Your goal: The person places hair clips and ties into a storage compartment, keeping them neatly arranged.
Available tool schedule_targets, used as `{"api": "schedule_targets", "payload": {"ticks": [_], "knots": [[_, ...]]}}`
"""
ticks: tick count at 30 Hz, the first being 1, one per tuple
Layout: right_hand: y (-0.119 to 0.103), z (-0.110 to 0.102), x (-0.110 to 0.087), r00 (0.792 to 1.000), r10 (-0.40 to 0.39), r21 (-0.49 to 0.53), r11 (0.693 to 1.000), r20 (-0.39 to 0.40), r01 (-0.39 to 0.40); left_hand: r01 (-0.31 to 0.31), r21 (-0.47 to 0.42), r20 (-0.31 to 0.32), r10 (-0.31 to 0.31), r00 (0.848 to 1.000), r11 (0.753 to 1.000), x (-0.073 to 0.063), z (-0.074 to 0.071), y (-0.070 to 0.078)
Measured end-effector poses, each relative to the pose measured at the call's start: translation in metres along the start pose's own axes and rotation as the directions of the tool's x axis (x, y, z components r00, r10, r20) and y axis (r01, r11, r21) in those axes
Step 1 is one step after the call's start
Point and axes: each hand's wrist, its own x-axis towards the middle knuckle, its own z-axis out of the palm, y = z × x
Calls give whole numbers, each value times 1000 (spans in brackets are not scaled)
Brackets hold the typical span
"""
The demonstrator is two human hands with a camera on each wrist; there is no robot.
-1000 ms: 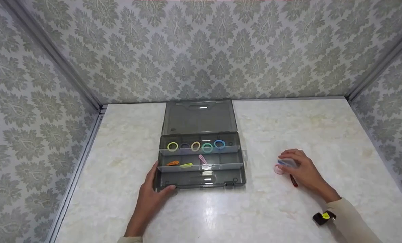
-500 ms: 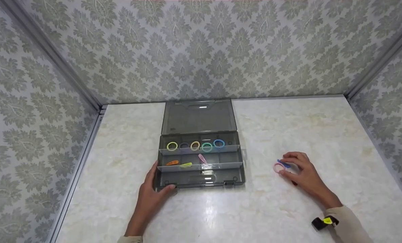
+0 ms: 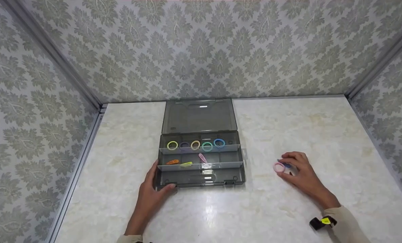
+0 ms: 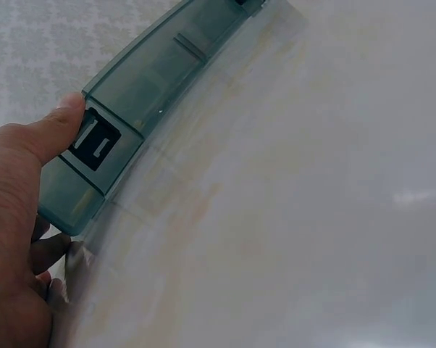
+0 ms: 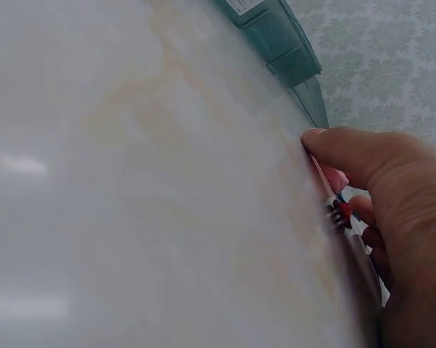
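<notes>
A smoky grey divided organizer box (image 3: 201, 177) stands with its lid (image 3: 201, 114) laid back. My left hand (image 3: 152, 199) grips its front left corner, thumb on the front wall; in the left wrist view the thumb lies beside a black latch (image 4: 96, 139). To the box's right, my right hand (image 3: 304, 177) is low over the table, fingers curved around a pink hair tie (image 3: 274, 167) and a blue hair clip (image 3: 287, 165). Its thumb touches the tie's near edge; I cannot tell whether it pinches it. A red and black piece (image 5: 341, 213) shows under the hand.
Several hair ties, including a yellow one (image 3: 168, 145) and a blue one (image 3: 223, 143), rest in the box's back row. An orange clip (image 3: 172, 162), a lime clip (image 3: 186, 164) and a pink clip (image 3: 202, 158) are in the middle row. Patterned walls (image 3: 201, 50) enclose the pale table (image 3: 130, 135).
My right hand has shifted slightly down and its fingers have settled around the pink hair tie and blue clip. The left hand and the box keep their places.
</notes>
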Motion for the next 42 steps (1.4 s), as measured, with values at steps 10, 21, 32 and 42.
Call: {"api": "schedule_targets", "payload": {"ticks": [10, 21, 32, 42], "knots": [[-1, 0, 3, 1000, -12, 6, 1000, -6, 12, -18, 27, -12, 18, 1000, 999, 4, 1, 3], [-9, -4, 18, 999, 45, 70, 997, -21, -43, -32, 9, -7, 32, 999, 999, 8, 2, 3], [-26, 24, 73, 997, -75, 58, 995, -34, 76, 59, 15, 10, -59, 998, 998, -1, -1, 1], [-47, 48, 134, 995, -99, 50, 994, 28, 97, 70, 21, 16, -71, 997, 997, 2, -1, 7]]}}
